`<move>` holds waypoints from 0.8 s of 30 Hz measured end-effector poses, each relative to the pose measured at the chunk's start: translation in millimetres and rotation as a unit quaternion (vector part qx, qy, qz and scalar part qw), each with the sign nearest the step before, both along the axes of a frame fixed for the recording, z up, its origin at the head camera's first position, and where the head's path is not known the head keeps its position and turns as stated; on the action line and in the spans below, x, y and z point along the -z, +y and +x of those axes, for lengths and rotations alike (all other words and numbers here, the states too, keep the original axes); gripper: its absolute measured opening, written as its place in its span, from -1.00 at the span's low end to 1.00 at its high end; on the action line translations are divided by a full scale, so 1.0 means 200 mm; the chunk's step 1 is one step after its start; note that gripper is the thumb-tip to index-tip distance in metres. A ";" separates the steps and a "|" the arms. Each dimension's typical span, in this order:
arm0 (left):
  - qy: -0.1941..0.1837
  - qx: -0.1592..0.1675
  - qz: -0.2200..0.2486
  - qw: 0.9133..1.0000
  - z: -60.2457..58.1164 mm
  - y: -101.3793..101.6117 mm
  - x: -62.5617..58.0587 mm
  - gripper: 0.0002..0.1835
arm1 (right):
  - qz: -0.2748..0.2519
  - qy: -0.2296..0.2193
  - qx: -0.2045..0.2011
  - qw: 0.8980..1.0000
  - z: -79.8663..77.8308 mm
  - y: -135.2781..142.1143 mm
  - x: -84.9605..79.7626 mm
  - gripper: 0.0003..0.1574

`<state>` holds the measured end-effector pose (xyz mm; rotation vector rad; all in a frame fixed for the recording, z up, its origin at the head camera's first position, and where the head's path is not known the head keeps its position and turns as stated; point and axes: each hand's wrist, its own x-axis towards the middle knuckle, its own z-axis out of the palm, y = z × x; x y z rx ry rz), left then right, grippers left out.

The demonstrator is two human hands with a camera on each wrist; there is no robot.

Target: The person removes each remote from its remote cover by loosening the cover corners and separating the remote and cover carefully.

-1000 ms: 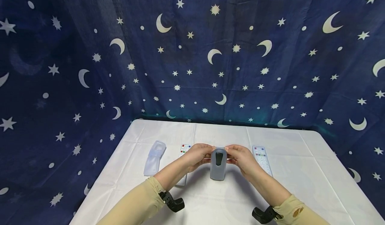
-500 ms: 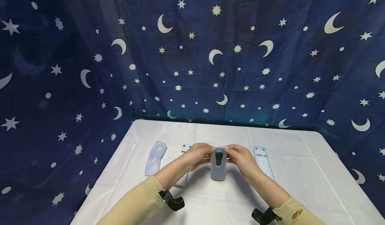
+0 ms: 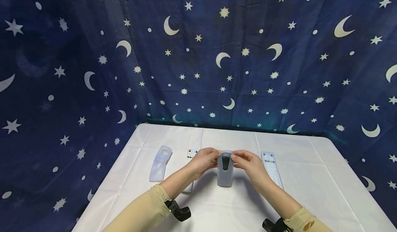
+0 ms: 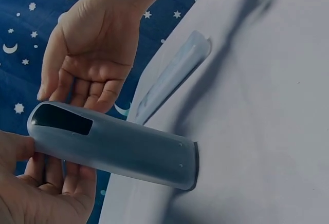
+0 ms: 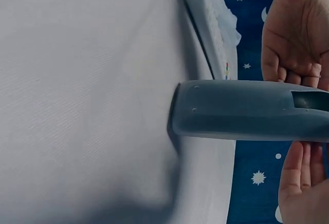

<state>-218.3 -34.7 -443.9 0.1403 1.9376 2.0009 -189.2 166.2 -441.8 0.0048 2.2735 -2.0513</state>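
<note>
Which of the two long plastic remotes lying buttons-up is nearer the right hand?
The pale-blue-edged rectangular plastic remote, right of the right hand. The other, a long white plastic remote, lies on the left, partly hidden by the left forearm.

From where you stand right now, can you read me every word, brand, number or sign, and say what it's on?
No text is legible anywhere.
Right remote: button marks, too small to read.
Left remote: coloured buttons; any marks too small to read.
Grey case: no lettering visible.
Pale cover: none I can make out.
Curtain: moons and stars, no writing.
</note>
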 end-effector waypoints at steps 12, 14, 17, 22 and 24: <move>0.125 0.003 -0.033 0.992 0.06 0.00 0.03 -0.63 | 0.055 0.076 0.029 0.995 0.01 0.01 0.01 -0.64; 0.156 0.002 -0.042 0.987 0.06 0.00 0.04 -0.61 | 0.062 0.090 0.027 0.994 0.01 0.01 0.02 -0.62; 0.191 -0.005 -0.059 0.980 0.06 0.00 0.04 -0.63 | 0.087 0.127 0.016 0.988 0.02 0.02 0.04 -0.56; 0.227 -0.006 -0.092 0.969 0.05 0.00 0.04 -0.67 | 0.133 0.177 0.005 0.975 0.02 0.02 0.06 -0.49; 0.244 -0.010 -0.111 0.963 0.05 0.00 0.04 -0.71 | 0.143 0.184 0.011 0.972 0.02 0.01 0.07 -0.51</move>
